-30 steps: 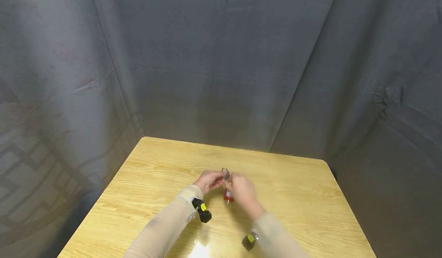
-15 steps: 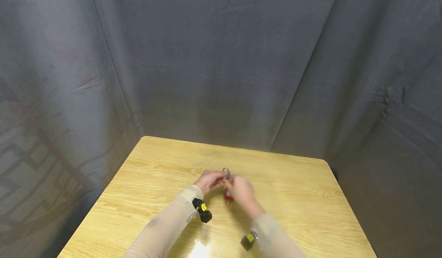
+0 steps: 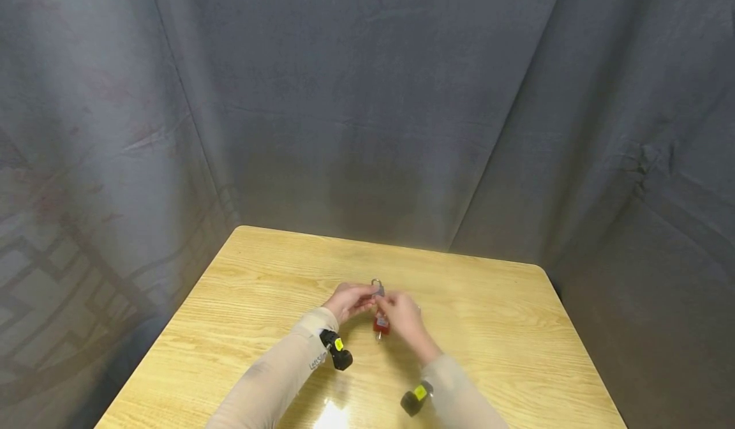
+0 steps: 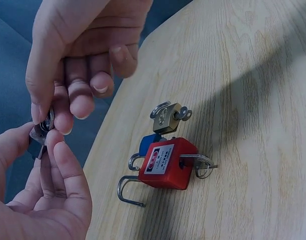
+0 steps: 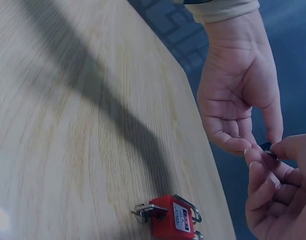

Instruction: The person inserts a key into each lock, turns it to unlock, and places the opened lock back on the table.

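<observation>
My left hand [image 3: 347, 301] pinches a small dark padlock [image 4: 37, 134] above the table; its metal shackle [image 3: 376, 282] points away from me in the head view. At this padlock the thumb and fingers of my right hand [image 3: 400, 314] pinch a small metal key ring [image 4: 51, 120]. Fingertips cover most of the padlock and any key blade. Below the hands lies a red padlock [image 4: 168, 162] with a white label, a ringed key in it and its shackle end free. Beside it are a blue padlock [image 4: 149, 144], partly hidden, and a brass padlock [image 4: 167, 118] with keys.
The padlocks rest close together on a pale wooden table [image 3: 488, 327], whose far edge meets a grey curtain [image 3: 367, 110]. Curtains also hang at both sides. Small black cameras are strapped to the left wrist [image 3: 339, 352] and the right wrist [image 3: 415, 401].
My right hand has shifted and turned slightly at the held padlock, showing more of its fingers. The left hand has stayed in place.
</observation>
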A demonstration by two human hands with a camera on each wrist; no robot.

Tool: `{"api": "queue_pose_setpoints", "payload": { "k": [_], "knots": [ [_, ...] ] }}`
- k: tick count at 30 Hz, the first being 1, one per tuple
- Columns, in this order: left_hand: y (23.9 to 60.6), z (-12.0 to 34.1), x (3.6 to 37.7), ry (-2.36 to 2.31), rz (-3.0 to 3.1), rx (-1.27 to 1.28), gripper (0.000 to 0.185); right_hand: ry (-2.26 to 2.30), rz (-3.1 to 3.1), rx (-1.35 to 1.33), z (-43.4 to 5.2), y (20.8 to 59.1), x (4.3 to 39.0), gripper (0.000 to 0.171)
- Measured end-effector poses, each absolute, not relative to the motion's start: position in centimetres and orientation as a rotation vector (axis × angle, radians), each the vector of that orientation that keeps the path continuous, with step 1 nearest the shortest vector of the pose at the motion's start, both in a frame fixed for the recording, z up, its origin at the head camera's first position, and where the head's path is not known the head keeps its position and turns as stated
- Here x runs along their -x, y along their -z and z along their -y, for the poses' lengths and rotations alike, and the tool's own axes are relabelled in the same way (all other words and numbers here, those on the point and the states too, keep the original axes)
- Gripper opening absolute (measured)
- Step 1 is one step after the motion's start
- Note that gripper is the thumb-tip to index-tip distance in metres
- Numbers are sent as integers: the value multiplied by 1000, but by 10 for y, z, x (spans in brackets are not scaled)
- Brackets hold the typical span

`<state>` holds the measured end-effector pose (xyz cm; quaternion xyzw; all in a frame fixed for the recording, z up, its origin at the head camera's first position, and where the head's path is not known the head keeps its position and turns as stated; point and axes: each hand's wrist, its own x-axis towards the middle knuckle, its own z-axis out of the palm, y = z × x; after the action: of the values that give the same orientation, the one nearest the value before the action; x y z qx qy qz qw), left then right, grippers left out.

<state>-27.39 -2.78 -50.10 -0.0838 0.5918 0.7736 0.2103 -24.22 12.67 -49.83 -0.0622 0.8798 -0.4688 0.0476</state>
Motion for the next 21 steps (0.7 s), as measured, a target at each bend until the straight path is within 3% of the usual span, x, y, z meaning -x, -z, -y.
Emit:
{"api": "queue_pose_setpoints", "payload": {
  "k": [21],
  "knots": [
    [499, 27, 272, -2122, -1691, 194, 35, 1810, -2108, 61, -134, 504, 243, 35]
  ]
}}
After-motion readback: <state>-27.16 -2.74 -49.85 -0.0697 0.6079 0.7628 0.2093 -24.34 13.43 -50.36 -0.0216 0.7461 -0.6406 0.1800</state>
